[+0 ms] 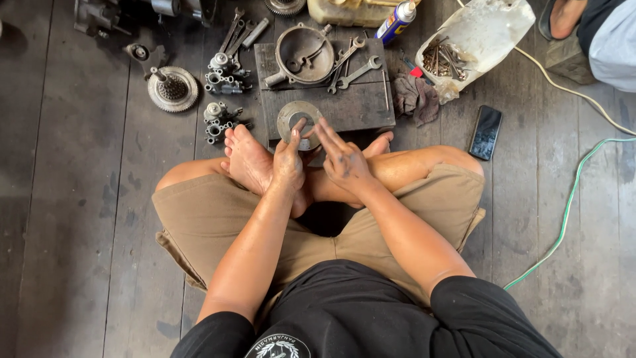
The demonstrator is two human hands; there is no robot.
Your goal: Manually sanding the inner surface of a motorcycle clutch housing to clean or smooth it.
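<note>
While we sit cross-legged on the plank floor (79,199), the head view shows our left hand (289,164) pinching the near rim of a round metal disc (296,119) with a central hole, thumb and fingers closed on it. That disc rests on the near edge of a dark wooden board (361,106) just beyond our bare feet, at twelve o'clock from our lap. Our right hand (344,161) grips nothing: its fingers are stretched out straight and greasy, tips just beside the disc at its four o'clock.

Farther along the board lies a round metal housing (303,54), with open-ended wrenches (351,66) at its three o'clock. Off the board at nine o'clock sit small carburettor-like parts (224,73) and a toothed gear plate (173,88). At two o'clock lie a crumpled rag (417,98), a plastic bag of bolts (477,40), a spray can (396,21) and a black phone (485,132).

We judge the work mid-way: several parts lie loose and separate, the disc is in hand, nothing looks joined yet.
</note>
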